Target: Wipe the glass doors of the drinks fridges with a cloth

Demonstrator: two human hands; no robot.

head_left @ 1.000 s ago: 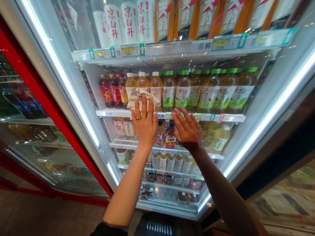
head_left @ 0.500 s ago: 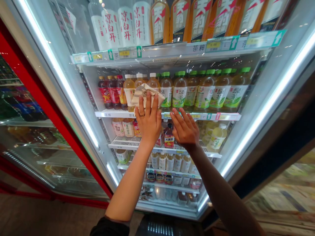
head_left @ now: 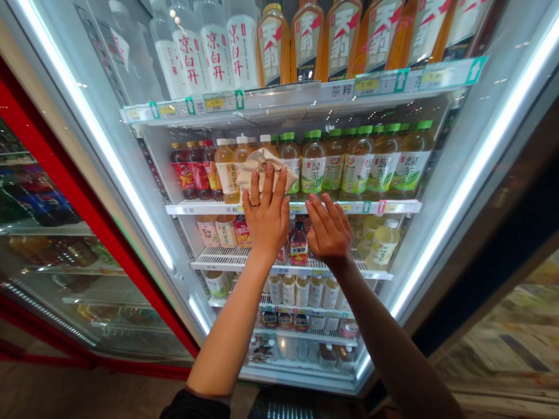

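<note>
My left hand (head_left: 266, 224) holds a crumpled beige cloth (head_left: 262, 166) under its outstretched fingers, pressed flat against what looks like the glass door of a drinks fridge. A ring sits on one finger. The cloth hides parts of the white-capped tea bottles and a green tea bottle (head_left: 313, 166) stands just to its right. Beside it, my right hand (head_left: 328, 230) lies with its fingers stretched out and nothing in it, apparently on the glass too. Between the hands shows a dark bottle (head_left: 299, 244) with a red label, on the shelf behind.
Water bottles (head_left: 213, 52) and amber bottles (head_left: 308, 43) line the top shelf. Lower shelves (head_left: 236, 262) hold more drinks. Bright light strips (head_left: 98, 134) run down both sides. A red frame (head_left: 87, 203) and another fridge stand at left.
Both hands and the cloth have shifted a little to the right across the bottles behind. The view has moved slightly, and the hands' poses look the same.
</note>
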